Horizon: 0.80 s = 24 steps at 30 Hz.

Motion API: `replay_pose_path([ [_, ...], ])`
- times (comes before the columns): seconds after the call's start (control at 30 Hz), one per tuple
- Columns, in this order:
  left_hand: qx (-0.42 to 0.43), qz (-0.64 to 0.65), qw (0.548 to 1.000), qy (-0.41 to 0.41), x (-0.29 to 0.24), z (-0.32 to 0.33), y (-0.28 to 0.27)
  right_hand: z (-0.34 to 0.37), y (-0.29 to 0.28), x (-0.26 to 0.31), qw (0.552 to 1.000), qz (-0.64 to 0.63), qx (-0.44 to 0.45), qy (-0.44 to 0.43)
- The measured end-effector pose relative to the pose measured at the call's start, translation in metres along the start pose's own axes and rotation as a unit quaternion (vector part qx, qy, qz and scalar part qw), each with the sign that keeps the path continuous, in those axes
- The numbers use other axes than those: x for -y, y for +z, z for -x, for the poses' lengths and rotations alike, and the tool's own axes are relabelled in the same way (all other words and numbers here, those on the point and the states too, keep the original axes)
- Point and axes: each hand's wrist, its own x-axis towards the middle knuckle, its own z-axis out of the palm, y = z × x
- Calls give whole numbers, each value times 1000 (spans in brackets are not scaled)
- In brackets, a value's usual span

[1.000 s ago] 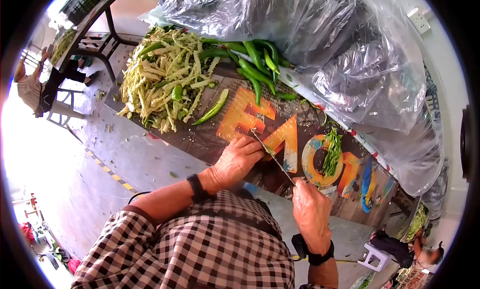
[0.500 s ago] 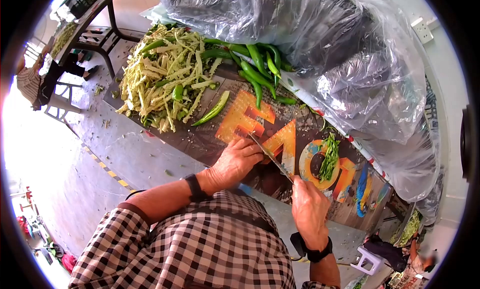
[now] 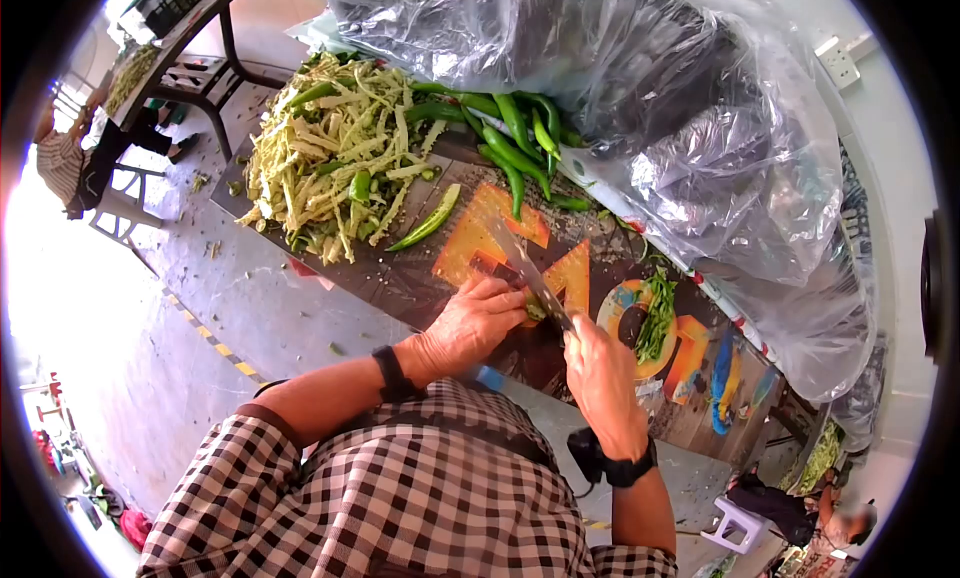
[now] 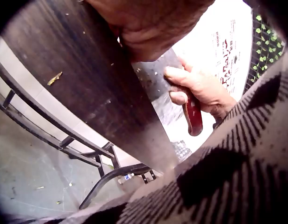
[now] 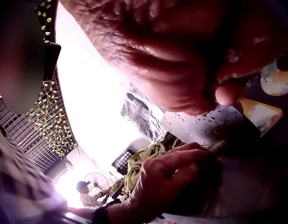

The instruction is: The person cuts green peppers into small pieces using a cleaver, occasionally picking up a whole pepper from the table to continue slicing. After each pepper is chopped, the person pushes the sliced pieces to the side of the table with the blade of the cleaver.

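My right hand [image 3: 602, 383] grips a knife by its handle, red in the left wrist view [image 4: 194, 116]. The wide blade [image 3: 528, 268] points up and left over the board, beside my left fingertips. My left hand [image 3: 470, 323] lies low on the dark board, fingers curled round a small green pepper piece [image 3: 535, 306] that shows at its fingertips. A cut pepper half [image 3: 430, 220] lies farther up the board. Whole green peppers [image 3: 515, 143] are heaped by the plastic, left of them a big pile of pale, seedy pepper strips [image 3: 325, 163].
Clear plastic sheeting [image 3: 620, 108] covers the far side of the board. A bunch of green strips [image 3: 657, 318] lies on the right, over painted letters. Two people are at the edges, one near a table [image 3: 190, 28], another near a white stool [image 3: 737, 523].
My right hand has moved left and up with the knife, whose blade has swung to a steeper slant and shows its broad side. My left hand has stayed in nearly the same place.
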Motion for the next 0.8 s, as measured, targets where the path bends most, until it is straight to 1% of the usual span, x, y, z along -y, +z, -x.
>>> replay_pose_path([
  [0.03, 1, 2, 1000, 5, 0, 1, 0, 9, -2, -3, 1000, 5, 0, 0],
  [0.07, 1, 6, 1000, 10, 0, 1, 1, 17, -6, -4, 1000, -25, -5, 18],
  [0.17, 13, -12, 1000, 25, -2, 2, 0, 42, -9, -16, 998, 1, -44, 51],
  [0.2, 8, -3, 1000, 22, -3, 1, -1, 43, -8, -17, 997, 0, -60, 44],
  [0.3, 3, 9, 1000, 16, -2, 2, -2, 49, -12, -6, 997, -2, -48, 54],
  [0.5, 16, 3, 1000, 18, -1, 1, -1, 46, -9, -2, 999, -7, -30, 18],
  [0.6, 17, 4, 1000, 12, -2, 1, 0, 43, -8, -3, 999, 29, -36, -1],
  [0.7, 13, 2, 1000, 10, -1, 1, 0, 38, -10, 0, 999, 40, -9, 2],
  [0.8, 10, 5, 1000, 8, -3, 0, 1, 21, -13, 10, 999, -10, 27, 30],
])
